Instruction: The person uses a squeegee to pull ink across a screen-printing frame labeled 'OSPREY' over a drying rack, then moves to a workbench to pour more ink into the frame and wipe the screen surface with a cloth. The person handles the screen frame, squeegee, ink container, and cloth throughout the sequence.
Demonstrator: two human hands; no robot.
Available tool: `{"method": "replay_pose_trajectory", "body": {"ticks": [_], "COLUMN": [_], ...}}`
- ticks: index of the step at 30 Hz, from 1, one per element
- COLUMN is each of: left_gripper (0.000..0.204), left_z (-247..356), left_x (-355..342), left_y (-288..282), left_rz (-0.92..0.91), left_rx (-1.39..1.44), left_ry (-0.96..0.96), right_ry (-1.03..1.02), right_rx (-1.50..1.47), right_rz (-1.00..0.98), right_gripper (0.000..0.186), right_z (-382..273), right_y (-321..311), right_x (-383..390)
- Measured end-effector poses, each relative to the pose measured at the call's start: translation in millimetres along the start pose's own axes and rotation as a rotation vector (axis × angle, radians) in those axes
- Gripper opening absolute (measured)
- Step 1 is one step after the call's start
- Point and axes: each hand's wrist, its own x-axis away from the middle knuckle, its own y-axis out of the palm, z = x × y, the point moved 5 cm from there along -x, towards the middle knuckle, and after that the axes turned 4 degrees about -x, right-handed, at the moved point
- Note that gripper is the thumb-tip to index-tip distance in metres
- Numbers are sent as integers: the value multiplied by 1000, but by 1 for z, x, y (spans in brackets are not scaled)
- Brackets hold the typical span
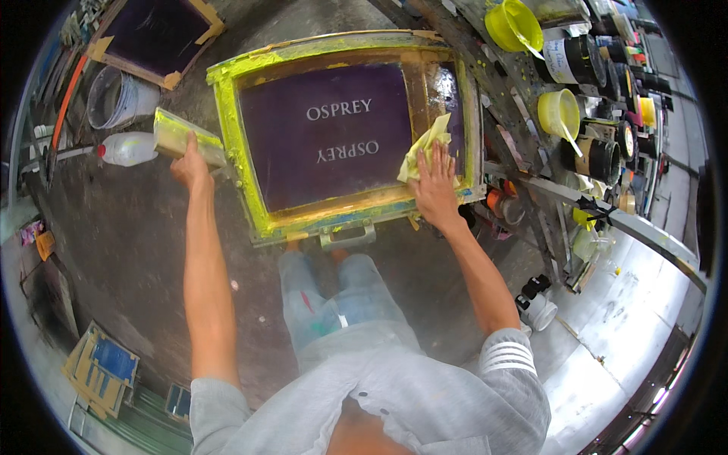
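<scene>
A silk-screen frame (227,144), smeared with yellow-green ink, lies in front of me. Its dark purple mesh (303,152) bears two lines of pale lettering, one of them upside down. My left hand (193,164) grips a squeegee (176,130) with yellow-green ink on it, just beyond the frame's left edge. At the frame's right side my right hand (436,182) presses a crumpled pale yellow cloth (426,149) onto the mesh near its taped border. My fingers lie over the cloth, and part of it sticks out beyond them. A metal handle (347,236) sits at the near edge.
Yellow ink tubs (557,114) and dark jars (599,161) crowd a rack on the right, beside a metal rail (644,231). A clear bucket (121,98), a plastic jug (127,149) and another taped screen (155,38) are at the left.
</scene>
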Motion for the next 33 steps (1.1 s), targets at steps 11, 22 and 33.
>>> {"method": "replay_pose_trajectory", "body": {"ticks": [11, 22, 33], "left_gripper": [57, 52, 55], "left_z": [-1, 6, 8], "left_x": [-10, 9, 0], "left_y": [1, 5, -1], "left_rz": [8, 25, 37], "left_rx": [-99, -107, -280], "left_ry": [86, 83, 81], "right_ry": [-454, 127, -620], "right_rx": [-209, 16, -354], "right_rz": [96, 148, 83], "right_gripper": [58, 55, 54], "right_z": [-176, -54, -158], "right_y": [42, 37, 44], "right_x": [-118, -192, -181]}}
